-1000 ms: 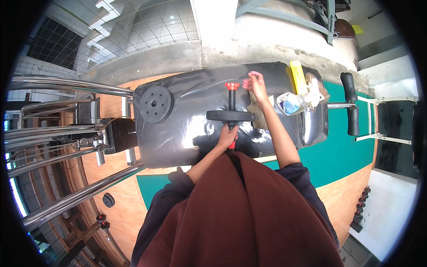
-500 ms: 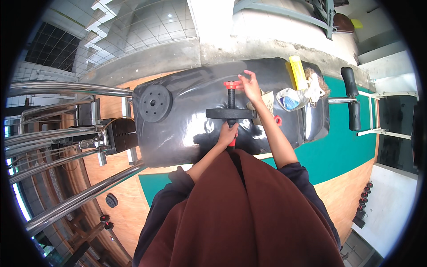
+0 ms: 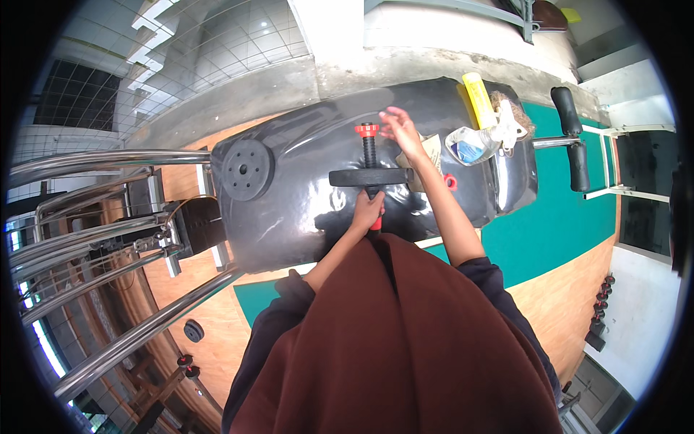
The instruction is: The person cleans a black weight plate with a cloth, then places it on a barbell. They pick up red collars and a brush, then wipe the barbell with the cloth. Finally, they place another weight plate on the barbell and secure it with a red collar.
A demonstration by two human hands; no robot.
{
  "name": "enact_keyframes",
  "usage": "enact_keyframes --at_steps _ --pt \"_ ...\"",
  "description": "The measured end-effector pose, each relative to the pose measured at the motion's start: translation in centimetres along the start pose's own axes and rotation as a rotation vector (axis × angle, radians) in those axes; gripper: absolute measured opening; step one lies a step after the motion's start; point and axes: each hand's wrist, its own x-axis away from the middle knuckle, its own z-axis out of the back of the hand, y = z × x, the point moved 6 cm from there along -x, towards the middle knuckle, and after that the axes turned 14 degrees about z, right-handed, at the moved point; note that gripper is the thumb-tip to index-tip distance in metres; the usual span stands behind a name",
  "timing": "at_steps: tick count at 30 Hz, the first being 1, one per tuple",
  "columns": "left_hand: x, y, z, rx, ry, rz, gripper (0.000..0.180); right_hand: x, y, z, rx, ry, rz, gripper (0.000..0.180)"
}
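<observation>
My left hand (image 3: 369,210) is wrapped round the grip of a dumbbell bar, below a black weight plate (image 3: 365,178) that sits on it. The bar's threaded end (image 3: 370,153) points away from me and carries a red star-shaped collar nut (image 3: 367,130) near its tip. Just right of that nut is my right hand (image 3: 402,132), its fingers apart and slightly bent, with nothing visible in them. A second red collar nut (image 3: 450,181) lies on the black padded bench (image 3: 303,130), right of the mounted plate. At the bench's left end rests another round black plate (image 3: 256,181).
A yellow box (image 3: 477,100) and a clear plastic bag (image 3: 463,147) lie on the bench's right part. Chrome machine bars (image 3: 116,160) stand at the left. Foam rollers (image 3: 566,112) stick up beyond the right end. A small plate (image 3: 194,330) lies on the floor, lower left.
My right hand's fingers have bent a little beside the collar nut. My left hand keeps its hold on the bar. The whole view has shifted slightly.
</observation>
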Motion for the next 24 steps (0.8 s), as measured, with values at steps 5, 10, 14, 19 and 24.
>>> enact_keyframes --at_steps 5,10,14,19,24 --pt "-0.3 -0.2 0.0 -0.041 0.006 -0.035 0.015 0.2 -0.7 -3.0 0.078 -0.459 -0.010 0.064" --pt "0.0 0.1 -0.1 -0.065 0.015 -0.040 0.016 -0.5 -0.9 -3.5 0.269 -0.473 -0.095 0.061" --pt "0.4 0.5 0.1 -0.058 0.021 -0.029 0.013 -0.4 -1.0 -4.9 0.120 -0.640 -0.174 0.060" --pt "0.7 0.9 0.1 -0.110 0.039 -0.027 0.012 -1.6 -1.6 -6.0 1.209 -0.713 0.159 0.054" --pt "0.7 1.1 0.1 -0.073 0.010 -0.029 0.013 -2.4 -1.9 -5.9 0.536 -0.976 -0.183 0.062"
